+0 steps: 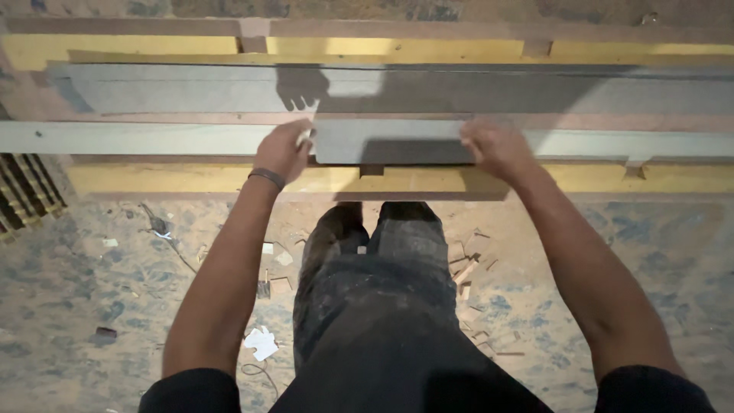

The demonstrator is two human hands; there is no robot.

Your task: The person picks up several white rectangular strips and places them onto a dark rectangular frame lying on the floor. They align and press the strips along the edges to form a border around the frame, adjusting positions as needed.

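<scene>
A short grey board (394,141) lies along a long pale wooden rail (130,138) of a timber frame in front of me. My left hand (284,149) grips the board's left end, fingers curled over the edge; a dark band sits on that wrist. My right hand (493,145) presses on the board's right end, fingers folded over its top. Behind it runs a longer grey board (229,88) on the frame. My dark trousers and legs (382,252) stand right below the board.
Yellow-painted beams (153,177) run across under and behind the rails. The dusty floor (92,291) holds wood offcuts (466,271), a white scrap (261,342) and small debris. A slatted dark-and-yellow object (23,195) sits at the left edge.
</scene>
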